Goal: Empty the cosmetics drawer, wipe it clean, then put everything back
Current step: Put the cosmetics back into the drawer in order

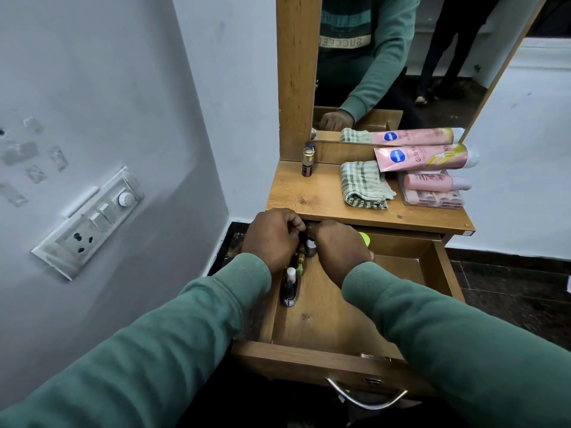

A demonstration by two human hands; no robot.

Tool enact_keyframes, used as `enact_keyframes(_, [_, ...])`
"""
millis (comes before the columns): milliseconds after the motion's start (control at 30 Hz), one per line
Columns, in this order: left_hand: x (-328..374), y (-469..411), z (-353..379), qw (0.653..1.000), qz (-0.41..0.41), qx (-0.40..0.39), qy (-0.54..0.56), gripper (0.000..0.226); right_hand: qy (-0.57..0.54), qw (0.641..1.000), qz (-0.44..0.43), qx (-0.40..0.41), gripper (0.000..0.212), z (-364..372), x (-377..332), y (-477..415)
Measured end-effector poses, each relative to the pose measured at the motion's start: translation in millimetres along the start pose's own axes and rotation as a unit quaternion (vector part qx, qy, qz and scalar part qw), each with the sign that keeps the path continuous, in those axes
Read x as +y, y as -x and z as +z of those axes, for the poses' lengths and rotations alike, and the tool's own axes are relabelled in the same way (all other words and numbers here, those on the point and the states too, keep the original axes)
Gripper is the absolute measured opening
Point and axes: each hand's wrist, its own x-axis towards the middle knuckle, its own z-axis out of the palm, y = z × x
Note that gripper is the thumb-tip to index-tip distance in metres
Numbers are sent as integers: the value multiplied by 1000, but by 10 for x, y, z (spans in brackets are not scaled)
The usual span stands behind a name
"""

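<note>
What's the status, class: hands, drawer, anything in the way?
Left hand and right hand gripping bottles, open drawer left side. Towel, tubes on top. Nothing blocking.

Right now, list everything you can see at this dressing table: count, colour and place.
drawer: one, wooden, pulled open
small bottles: several, mixed colours, row along drawer's left wall
lone bottle: one, gold and dark, upright on tabletop by mirror
cloth: one, green-white check, folded on tabletop
tube: one, pink, lying right of cloth
pink bottle: one, lying on clear case, tabletop right
switchboard: one, white, left wall
left hand: fingers curled round bottles at row's far end
right hand: beside it; grip hidden
</note>
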Motion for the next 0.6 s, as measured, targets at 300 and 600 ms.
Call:
enact_keyframes(300, [1,10,0,1000,4,0,0,23,-7,1000,-13,11,25,-10,89,-24])
enact_keyframes(600, [196,-44,-97,996,35,66,52,15,-94,985,-13,144,8,-227,182,-120])
